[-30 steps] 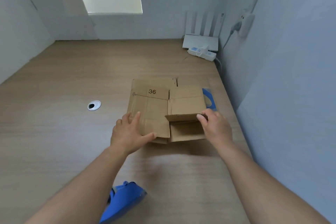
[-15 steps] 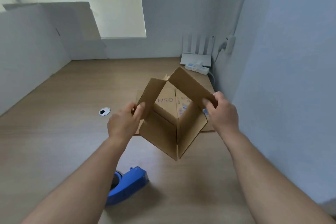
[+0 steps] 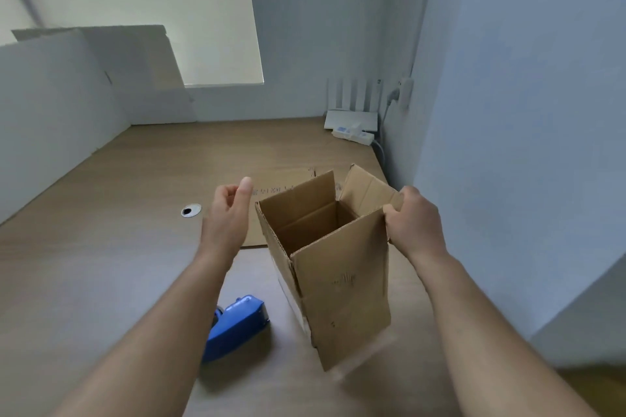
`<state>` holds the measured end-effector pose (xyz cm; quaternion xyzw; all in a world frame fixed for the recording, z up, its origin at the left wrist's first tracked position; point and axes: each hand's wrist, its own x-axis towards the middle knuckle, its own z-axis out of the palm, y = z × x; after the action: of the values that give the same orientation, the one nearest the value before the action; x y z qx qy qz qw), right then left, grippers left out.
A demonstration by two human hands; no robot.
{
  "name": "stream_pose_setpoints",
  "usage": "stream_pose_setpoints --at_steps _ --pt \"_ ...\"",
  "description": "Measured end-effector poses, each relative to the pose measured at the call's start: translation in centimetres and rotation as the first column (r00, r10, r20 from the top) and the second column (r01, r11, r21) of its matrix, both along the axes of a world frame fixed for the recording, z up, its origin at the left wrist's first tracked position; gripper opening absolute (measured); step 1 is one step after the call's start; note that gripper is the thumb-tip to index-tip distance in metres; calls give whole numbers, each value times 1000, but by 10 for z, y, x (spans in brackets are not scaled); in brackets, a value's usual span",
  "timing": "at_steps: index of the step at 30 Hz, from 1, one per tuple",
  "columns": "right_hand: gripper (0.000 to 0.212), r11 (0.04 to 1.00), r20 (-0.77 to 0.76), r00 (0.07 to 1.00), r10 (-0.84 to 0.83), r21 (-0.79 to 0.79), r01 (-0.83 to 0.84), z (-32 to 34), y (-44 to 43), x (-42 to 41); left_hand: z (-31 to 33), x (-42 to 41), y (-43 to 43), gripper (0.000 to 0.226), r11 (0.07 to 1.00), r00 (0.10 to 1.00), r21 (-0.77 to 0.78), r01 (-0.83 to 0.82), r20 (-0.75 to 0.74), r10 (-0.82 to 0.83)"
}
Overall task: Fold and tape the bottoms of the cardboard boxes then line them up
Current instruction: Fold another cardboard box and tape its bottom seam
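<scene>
Far to the left of both hands, a white partition panel [image 3: 54, 105] stands along the edge of the wooden desk [image 3: 101, 264], and a round cable grommet [image 3: 191, 210] sits in the desktop just left of the left hand. The left hand [image 3: 227, 213] is raised above the desk with its fingers loosely curled and the thumb up, gripping nothing; a narrow gap separates it from the nearest edge of the cardboard box. Below that forearm, nearer the person, a blue tape dispenser [image 3: 237, 327] lies on the desk, just left of the box's lower corner. The cardboard box [image 3: 338, 267] is opened into a tube, tilted with its open end facing up and toward the camera, flaps standing out at the far side; it sits between the two hands and appears lifted off the desk, with one corner pointing down. Behind it, partly hidden, flattened cardboard [image 3: 271, 193] lies flat on the desk. The right hand [image 3: 415, 222] pinches the box's upper right corner, fingers wrapped over the edge of the right-hand flap and thumb on the near panel, so the box hangs down and to the left of this grip. Far beyond the right hand, a white router [image 3: 352, 112] and a power strip [image 3: 354, 136] sit in the desk's back corner against the wall.
</scene>
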<state>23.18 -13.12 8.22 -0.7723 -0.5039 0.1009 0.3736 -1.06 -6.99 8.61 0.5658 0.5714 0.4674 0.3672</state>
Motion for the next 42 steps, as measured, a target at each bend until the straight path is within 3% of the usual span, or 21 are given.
stream_pose_setpoints --at_steps 3,6,8,10,13,15,18,21,23,26,28,30,32,34,36,39,42 --pt "17 1000 26 999 -20 23 19 -2 -8 -2 -28 -1 -41 40 984 994 165 74 70 -86" --pt "10 999 58 998 -20 31 18 -7 -16 -8 -54 -2 -74 68 915 960 296 273 -147 -239" --pt "17 999 48 999 16 51 -19 -12 -24 -8 -62 0 -78 81 904 915 232 358 -280 -291" --pt "40 989 24 991 131 69 -132 -15 -31 -8 -62 0 -77 83 929 918 170 330 -286 -274" --pt "48 930 -2 931 364 51 -364 -15 -39 -5 -69 -1 -74 82 928 910 173 331 -320 -265" --pt "58 873 -18 875 483 -69 -483 -14 -39 -5 -73 -3 -70 80 930 881 118 347 -380 -281" --pt "79 808 -103 841 532 -234 -540 -13 -40 -10 -75 -8 -64 85 929 821 -27 370 -459 -340" --pt "58 794 -310 800 513 -183 -580 -20 -43 -18 -77 -12 -62 68 894 787 -89 439 -441 -430" --pt "38 892 -277 873 401 -98 -441 -26 -42 -20 -80 -12 -63 45 863 763 -98 495 -427 -486" --pt "34 997 -202 976 75 18 -73 -29 -38 -20 -76 -4 -68 21 849 795 -51 527 -326 -512" --pt "25 989 -341 937 -76 97 115 -30 -31 -15 -63 3 -69 25 852 821 69 519 -319 -474" --pt "23 974 -447 888 -104 135 182 -29 -27 -12 -48 9 -69 28 833 821 136 537 -312 -478" --pt "16 983 -405 912 -61 132 124 -29 -31 -10 -41 11 -69 27 818 803 117 564 -310 -509" --pt "39 995 -277 959 58 96 -32 -29 -40 -6 -46 10 -69 30 825 797 58 562 -305 -522" --pt "55 973 -250 941 228 33 -227 -29 -48 0 -54 8 -70 46 835 791 -11 550 -315 -525" --pt "74 921 -374 861 344 -44 -387 -28 -53 7 -65 8 -71 76 820 754 -112 562 -339 -563" --pt "90 898 -555 734 392 57 -436 -24 -53 11 -74 11 -71 61 797 730 -156 584 -328 -599"
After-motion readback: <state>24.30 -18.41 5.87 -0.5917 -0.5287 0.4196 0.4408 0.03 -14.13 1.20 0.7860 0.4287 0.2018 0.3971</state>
